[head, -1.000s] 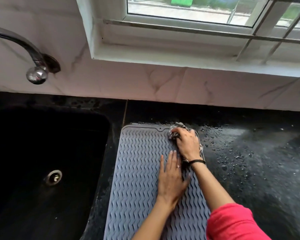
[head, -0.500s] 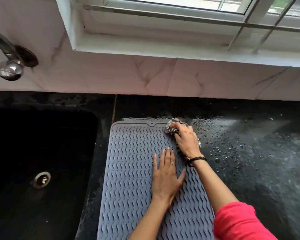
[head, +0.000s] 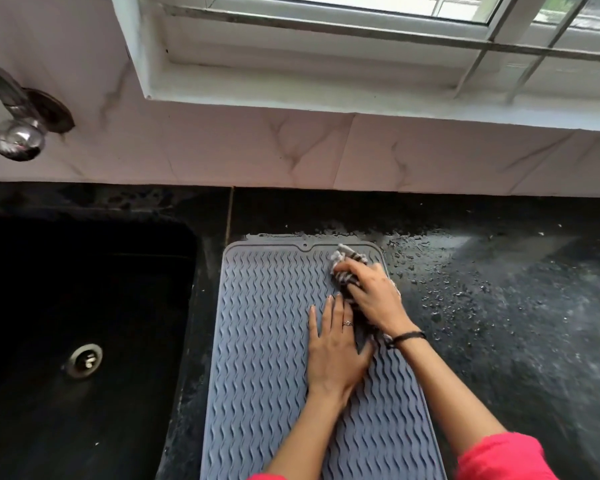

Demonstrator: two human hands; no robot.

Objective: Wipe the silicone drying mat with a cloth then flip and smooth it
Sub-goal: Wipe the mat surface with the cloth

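Observation:
A grey silicone drying mat [head: 267,341] with a wavy ribbed pattern lies flat on the black counter, just right of the sink. My right hand [head: 374,296] is closed on a bunched striped cloth [head: 347,261] and presses it onto the mat's far right corner. My left hand [head: 333,351] lies flat on the middle of the mat, fingers together and pointing away from me, right beside the right wrist. Part of the cloth is hidden under my right hand.
A black sink [head: 84,323] with a metal drain [head: 84,360] lies to the left, and a chrome tap [head: 14,126] sticks out of the marble wall above it. The black counter [head: 499,306] to the right carries water droplets. A window sill runs above.
My right hand with the cloth stays at the mat's far right corner with only small wiping shifts. The left hand stays flat on the mat. The camera view has shifted a little.

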